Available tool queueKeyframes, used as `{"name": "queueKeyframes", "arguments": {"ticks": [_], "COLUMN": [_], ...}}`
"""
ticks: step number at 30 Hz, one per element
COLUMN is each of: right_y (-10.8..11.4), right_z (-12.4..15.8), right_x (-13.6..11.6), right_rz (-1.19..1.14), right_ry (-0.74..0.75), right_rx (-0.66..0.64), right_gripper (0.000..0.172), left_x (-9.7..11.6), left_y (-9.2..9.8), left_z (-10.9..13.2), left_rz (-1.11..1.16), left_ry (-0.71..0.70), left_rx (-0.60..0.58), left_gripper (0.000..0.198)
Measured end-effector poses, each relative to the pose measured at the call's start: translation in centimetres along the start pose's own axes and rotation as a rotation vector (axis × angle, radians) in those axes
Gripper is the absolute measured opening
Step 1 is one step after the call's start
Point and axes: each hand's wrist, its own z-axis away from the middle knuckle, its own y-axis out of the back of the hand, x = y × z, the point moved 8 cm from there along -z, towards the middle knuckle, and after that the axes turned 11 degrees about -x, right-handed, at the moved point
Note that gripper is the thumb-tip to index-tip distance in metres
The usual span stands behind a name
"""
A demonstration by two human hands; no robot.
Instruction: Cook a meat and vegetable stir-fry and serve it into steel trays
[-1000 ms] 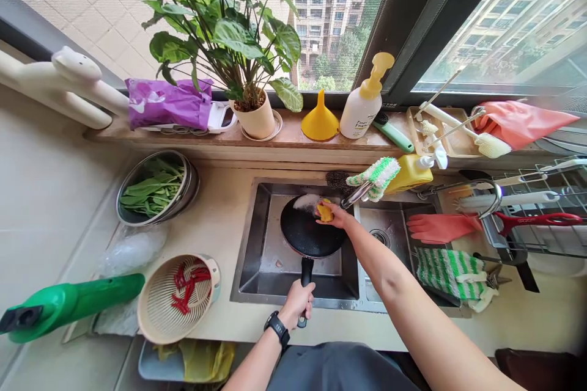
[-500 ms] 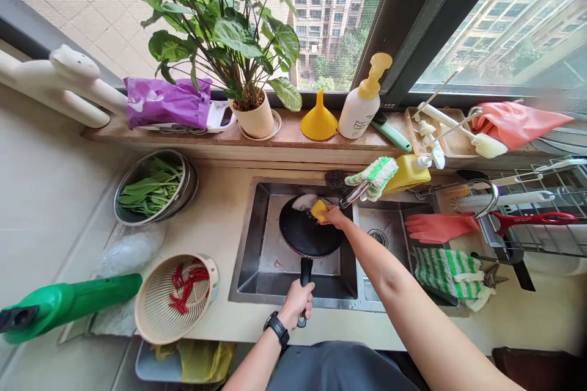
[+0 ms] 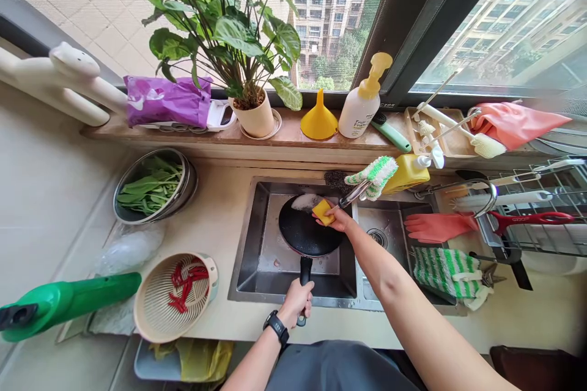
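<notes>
Left hand (image 3: 296, 302) on frying pan handle (image 3: 305, 272), right hand (image 3: 337, 218) on yellow sponge (image 3: 323, 212)

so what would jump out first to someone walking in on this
A round black frying pan sits in the steel sink, its handle gripped by the left hand, while the right hand presses a yellow sponge onto it. Above, a large green leafy plant in a cream pot rises from the windowsill.

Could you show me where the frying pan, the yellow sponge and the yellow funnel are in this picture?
Frying pan (image 3: 301, 233): head view, on its dark inner surface.
Yellow sponge (image 3: 323, 212): head view, on its upper face.
Yellow funnel (image 3: 319, 123): head view, on its cone.
</notes>
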Motion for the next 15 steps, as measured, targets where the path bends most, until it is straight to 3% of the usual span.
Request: {"name": "queueKeyframes", "arguments": {"ticks": [4,15], "right_y": [-0.8,-0.1], "right_z": [0.0,-2.7], "right_x": [-0.5,-0.8], "right_rz": [-0.085,0.084], "right_ry": [0.054,0.098], "right_rx": [-0.053,0.094], "right_gripper": [0.045,0.03], "left_x": [-0.3,-0.2], "left_y": [0.1,0.1], "left_z": [-0.3,-0.2], "left_rz": [0.003,0.0], "left_ry": [-0.003,-0.003], "left_rx": [-0.001,0.002], "left_gripper": [0.024,0.025]}}
